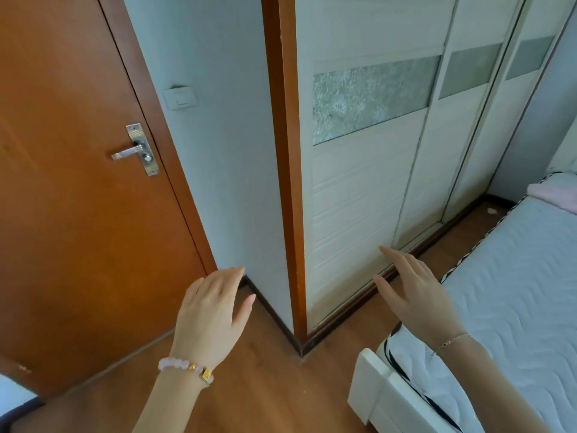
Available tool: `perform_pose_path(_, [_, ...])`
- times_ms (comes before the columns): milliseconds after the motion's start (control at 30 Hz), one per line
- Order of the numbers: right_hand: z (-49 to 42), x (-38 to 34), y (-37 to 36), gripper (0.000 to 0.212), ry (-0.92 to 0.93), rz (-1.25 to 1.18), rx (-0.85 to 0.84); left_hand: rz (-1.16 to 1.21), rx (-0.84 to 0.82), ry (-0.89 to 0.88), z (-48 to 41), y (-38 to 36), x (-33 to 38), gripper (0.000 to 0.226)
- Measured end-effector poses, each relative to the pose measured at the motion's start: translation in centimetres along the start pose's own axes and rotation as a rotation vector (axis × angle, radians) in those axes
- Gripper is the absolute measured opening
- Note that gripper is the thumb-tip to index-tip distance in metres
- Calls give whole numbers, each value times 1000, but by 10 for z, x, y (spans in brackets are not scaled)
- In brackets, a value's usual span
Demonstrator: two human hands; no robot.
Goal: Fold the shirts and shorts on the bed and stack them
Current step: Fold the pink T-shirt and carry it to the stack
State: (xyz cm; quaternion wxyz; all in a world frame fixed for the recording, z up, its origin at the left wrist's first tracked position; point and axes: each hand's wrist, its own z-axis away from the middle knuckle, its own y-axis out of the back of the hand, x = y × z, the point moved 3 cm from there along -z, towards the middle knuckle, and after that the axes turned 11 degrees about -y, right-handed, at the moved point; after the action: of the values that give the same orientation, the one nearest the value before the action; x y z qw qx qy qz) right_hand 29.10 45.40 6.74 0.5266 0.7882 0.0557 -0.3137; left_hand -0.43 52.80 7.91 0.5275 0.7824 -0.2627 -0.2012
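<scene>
The bed [515, 276], with a white quilted mattress and a white footboard, runs along the right side of the view. No shirts or shorts show on the part of it in view. A pink and white fabric [552, 190] lies at its far end. My left hand [212, 314] hovers palm down over the wooden floor, fingers relaxed, holding nothing. My right hand [412, 295] hovers near the bed's left edge, fingers straight and spread, holding nothing. Each wrist wears a bracelet.
A brown wooden door [78, 182] with a metal handle [131, 151] stands shut at the left. A wall corner [290, 214] juts out in the middle. White sliding wardrobe doors [374, 182] line the wall opposite the bed, leaving a narrow strip of wooden floor [462, 242].
</scene>
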Motion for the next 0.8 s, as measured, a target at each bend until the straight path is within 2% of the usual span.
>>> perform_pose_path(233, [-92,25,-8,50,-165,70,85,139,3,-218,-143,-62,-8,60])
perform_pose_path(533, [-169,75,-6,53,-463,230,259,290,-6,-571,-325,-143,20,53])
perform_pose_path(800, [-213,93,8,52,-698,294,426,409,58,-827,-452,-178,56,47])
